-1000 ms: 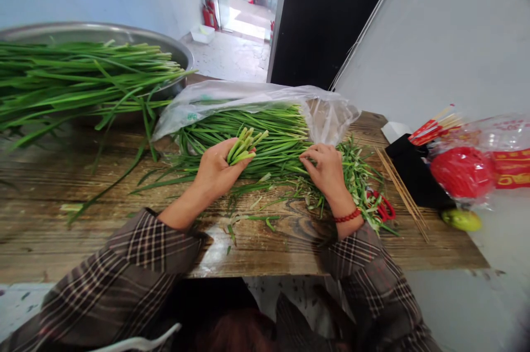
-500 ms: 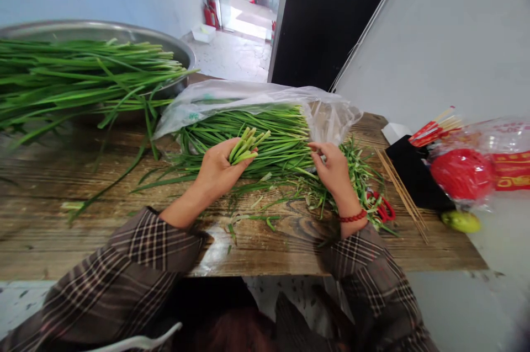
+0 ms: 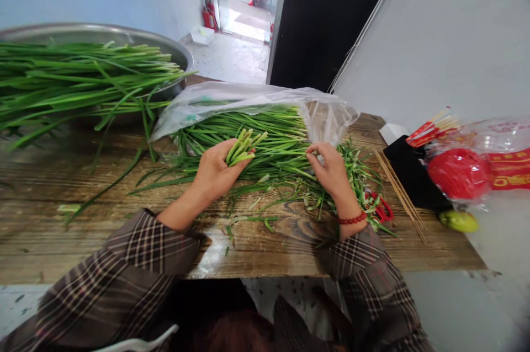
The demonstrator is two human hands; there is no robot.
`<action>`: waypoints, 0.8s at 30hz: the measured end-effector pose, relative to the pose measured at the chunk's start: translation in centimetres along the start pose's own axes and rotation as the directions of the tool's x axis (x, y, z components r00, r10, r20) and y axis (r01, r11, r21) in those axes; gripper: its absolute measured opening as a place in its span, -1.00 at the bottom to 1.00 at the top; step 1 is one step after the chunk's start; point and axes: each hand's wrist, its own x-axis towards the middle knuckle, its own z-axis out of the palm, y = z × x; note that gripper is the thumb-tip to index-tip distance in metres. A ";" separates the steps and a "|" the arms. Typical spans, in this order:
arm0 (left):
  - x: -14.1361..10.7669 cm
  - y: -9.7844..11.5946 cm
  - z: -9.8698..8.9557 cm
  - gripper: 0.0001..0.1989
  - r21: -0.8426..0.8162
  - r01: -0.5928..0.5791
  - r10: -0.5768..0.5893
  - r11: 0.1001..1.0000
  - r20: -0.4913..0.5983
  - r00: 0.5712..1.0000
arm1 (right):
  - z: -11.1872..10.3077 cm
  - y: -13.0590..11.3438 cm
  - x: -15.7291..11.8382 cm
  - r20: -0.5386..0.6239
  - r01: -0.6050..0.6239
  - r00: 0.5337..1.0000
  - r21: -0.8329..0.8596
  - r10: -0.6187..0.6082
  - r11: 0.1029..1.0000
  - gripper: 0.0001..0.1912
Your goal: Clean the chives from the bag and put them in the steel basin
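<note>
Over the table (image 3: 290,255), a bunch (image 3: 241,149) is gripped by the left hand (image 3: 214,170); many stalks (image 3: 265,127) are left unlifted beside the right hand (image 3: 332,171), whose grip cannot be told.

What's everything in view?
Basin: one, silver, left
Stalks: many, green, basin, table centre
Bag: one, clear, partly over stalks
Trimmings: many, green, by right hand
Handles: pair, red, among trimmings
Container: one, black, right
Thin sticks: several, tan, near container
Wrapped sticks: several, red, in container
Bagged bundle: one, red, near container
Rounded item: one, yellow, near container
Object: one, white, behind container
Table: one, brown, centre
Extinguishers: unclear, red, by doorway
Floor tray: one, white, doorway
Left hand: one, bare, around stalks
Right hand: one, bare, by stalks
Bracelet: one, red, right wrist
Sleeves: two, brown plaid, foreground
</note>
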 end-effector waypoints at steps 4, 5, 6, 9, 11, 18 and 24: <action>-0.1 0.5 -0.1 -0.76 0.023 -0.049 0.050 0.999 -0.047 0.998 | 0.1 -1.6 -0.5 -0.044 -0.051 0.997 0.350 0.071 0.935 -0.85; -0.2 0.7 -0.2 -0.77 0.023 -0.074 0.075 0.997 -0.056 0.996 | 0.1 -2.2 -0.6 -0.044 -0.038 0.997 0.377 0.059 0.926 -0.86; -0.2 0.9 -0.2 -0.79 0.022 -0.099 0.100 0.995 -0.061 0.993 | 0.2 -2.8 -0.8 -0.048 -0.014 0.998 0.385 0.035 0.923 -0.87; -0.5 1.4 -0.1 -0.80 0.005 -0.156 0.156 0.988 -0.033 0.987 | 0.5 -4.6 -1.2 -0.050 0.054 0.998 0.389 -0.038 0.920 -0.88; -0.6 1.5 0.1 -0.79 -0.018 -0.158 0.159 0.987 0.047 0.986 | 0.8 -5.4 -1.4 -0.041 0.056 0.998 0.436 -0.043 0.898 -0.89; -0.7 1.3 0.8 -0.84 -0.030 -0.182 0.183 0.983 0.268 0.946 | 2.4 -6.3 -2.0 0.005 -0.004 1.000 0.574 0.001 0.819 -0.92; -0.6 1.0 1.0 -0.84 0.010 -0.204 0.193 0.979 0.280 0.940 | 2.6 -6.5 -1.8 -0.084 0.079 0.995 0.434 -0.047 0.897 -0.84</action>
